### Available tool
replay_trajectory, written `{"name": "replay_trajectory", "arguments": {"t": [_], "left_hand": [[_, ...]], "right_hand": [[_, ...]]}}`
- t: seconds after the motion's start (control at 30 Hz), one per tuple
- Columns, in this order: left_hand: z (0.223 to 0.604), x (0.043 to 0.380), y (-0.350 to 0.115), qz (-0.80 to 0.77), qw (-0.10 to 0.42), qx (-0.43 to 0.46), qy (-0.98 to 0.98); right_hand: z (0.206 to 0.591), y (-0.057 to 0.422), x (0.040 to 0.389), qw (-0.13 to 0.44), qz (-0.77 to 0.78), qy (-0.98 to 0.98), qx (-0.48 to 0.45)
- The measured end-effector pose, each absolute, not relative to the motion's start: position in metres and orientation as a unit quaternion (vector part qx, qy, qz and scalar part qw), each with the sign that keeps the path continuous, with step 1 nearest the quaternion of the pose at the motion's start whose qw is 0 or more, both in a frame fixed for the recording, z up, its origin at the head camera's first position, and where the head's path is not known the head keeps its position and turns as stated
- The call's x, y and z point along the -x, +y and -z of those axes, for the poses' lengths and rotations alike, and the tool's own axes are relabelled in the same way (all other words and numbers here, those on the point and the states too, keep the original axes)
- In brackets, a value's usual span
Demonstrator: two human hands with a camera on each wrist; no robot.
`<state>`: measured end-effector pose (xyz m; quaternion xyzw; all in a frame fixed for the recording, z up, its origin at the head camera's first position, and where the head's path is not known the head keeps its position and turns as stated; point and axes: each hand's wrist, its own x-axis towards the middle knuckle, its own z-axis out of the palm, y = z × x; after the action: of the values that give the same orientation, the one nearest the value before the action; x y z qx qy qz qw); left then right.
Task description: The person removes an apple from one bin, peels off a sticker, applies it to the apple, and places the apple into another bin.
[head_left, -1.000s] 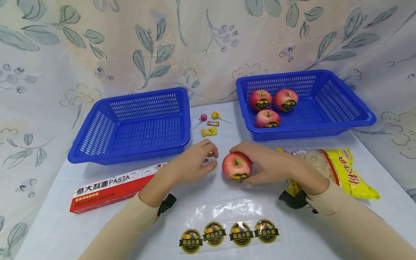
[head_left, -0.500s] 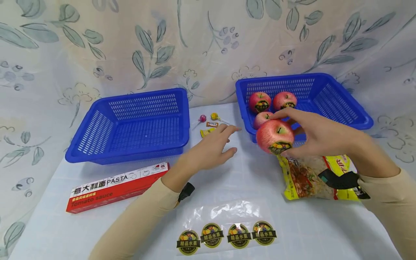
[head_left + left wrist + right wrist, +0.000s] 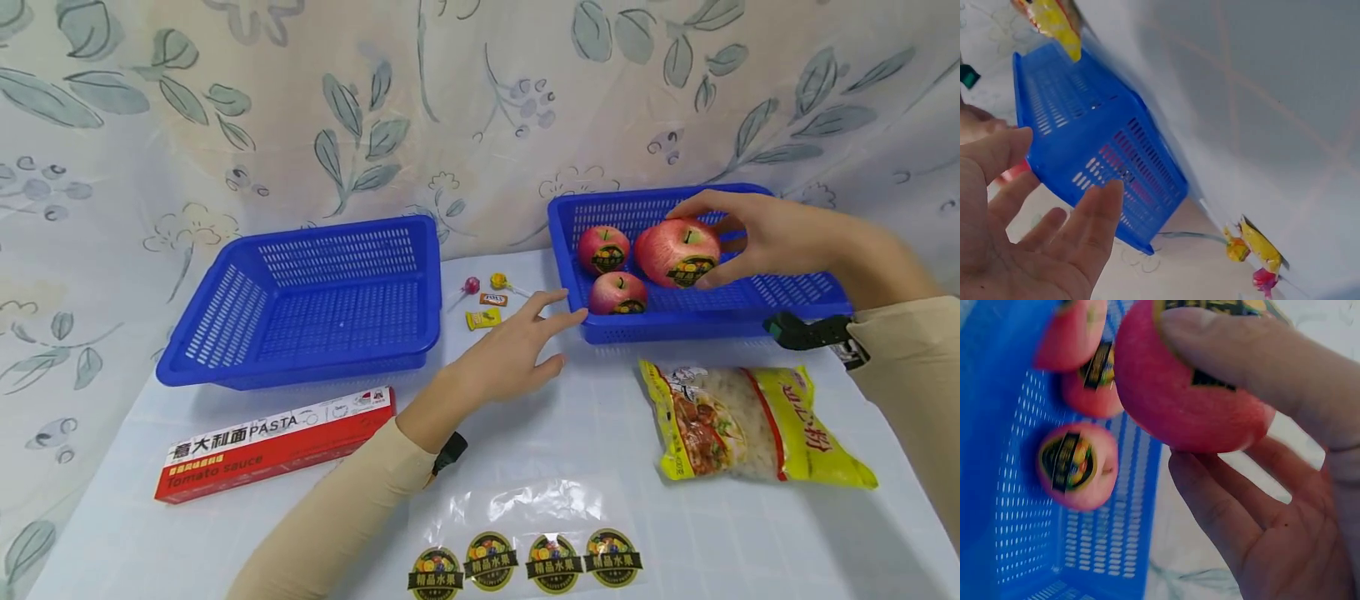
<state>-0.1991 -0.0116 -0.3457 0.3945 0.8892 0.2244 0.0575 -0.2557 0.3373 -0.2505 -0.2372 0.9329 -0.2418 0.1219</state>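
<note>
In the head view my right hand (image 3: 780, 233) grips a red apple (image 3: 681, 252) with a dark round label, holding it over the right blue basket (image 3: 750, 310). Thumb and fingers lie on opposite sides of that apple in the right wrist view. Inside the basket sit other labelled apples, one at the back left (image 3: 603, 249) and one in front (image 3: 618, 293); a third (image 3: 1094, 394) is mostly hidden behind the held one. My left hand (image 3: 510, 354) hovers near the basket's left front corner, fingers spread and holding nothing.
A second blue basket (image 3: 337, 321) stands on the left, with a red pasta box (image 3: 277, 446) in front. Lollipops (image 3: 471, 285) and small wrapped candies (image 3: 483, 318) lie between the baskets. A yellow food bag (image 3: 750, 425) lies at right; a clear sticker sheet (image 3: 525, 508) lies in front.
My right hand has carried the apple from the middle of the table up and right, over the right basket. My left hand has moved right and slightly forward, its fingers spreading.
</note>
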Motion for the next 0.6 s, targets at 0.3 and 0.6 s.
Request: {"name": "replay_trajectory", "arguments": {"t": [0.3, 0.6], "left_hand": [[0.348, 0.196, -0.009, -0.233, 0.076, -0.399, 0.884], [0.345, 0.198, -0.008, -0.226, 0.078, -0.395, 0.887]], "right_hand": [[0.277, 0.360, 0.300, 0.210, 0.238, 0.926, 0.206], [0.304, 0.370, 0.312, 0.282, 0.216, 0.916, 0.184]]}}
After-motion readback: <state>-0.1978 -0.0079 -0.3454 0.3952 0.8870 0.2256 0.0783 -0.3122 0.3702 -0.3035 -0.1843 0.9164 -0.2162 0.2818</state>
